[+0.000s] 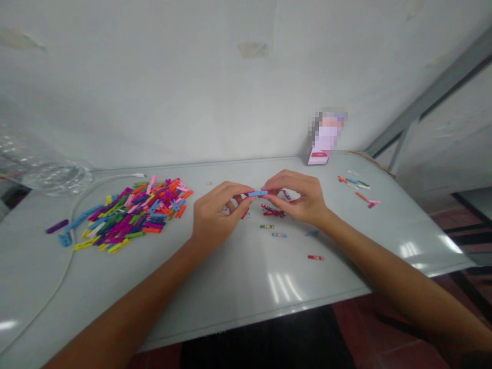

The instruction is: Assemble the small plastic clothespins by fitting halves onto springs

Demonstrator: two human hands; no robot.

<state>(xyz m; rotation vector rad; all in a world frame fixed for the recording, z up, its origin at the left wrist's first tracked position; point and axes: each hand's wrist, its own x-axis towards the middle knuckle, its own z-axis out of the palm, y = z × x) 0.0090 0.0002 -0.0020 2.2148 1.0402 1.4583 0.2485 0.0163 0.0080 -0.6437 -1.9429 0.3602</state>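
Observation:
A small blue clothespin [257, 193] is held level above the table between both hands. My left hand [217, 210] pinches its left end with thumb and fingertips. At the other end, my right hand [302, 197] grips it the same way. Below and behind the right fingers lie several red clothespins [271, 210], partly hidden by that hand. Nearer to me on the tabletop are a green clothespin [266, 226], a light blue one [279, 235] and a red one [315, 258], each with a pale patch in the middle.
A big heap of colourful clothespins [130, 215] covers the left of the white table [215, 287]. A white cable [71, 256] runs past it, near a clear plastic bottle [54, 177]. A phone [325, 141] leans on the wall; a few loose clothespins [355, 182] lie far right.

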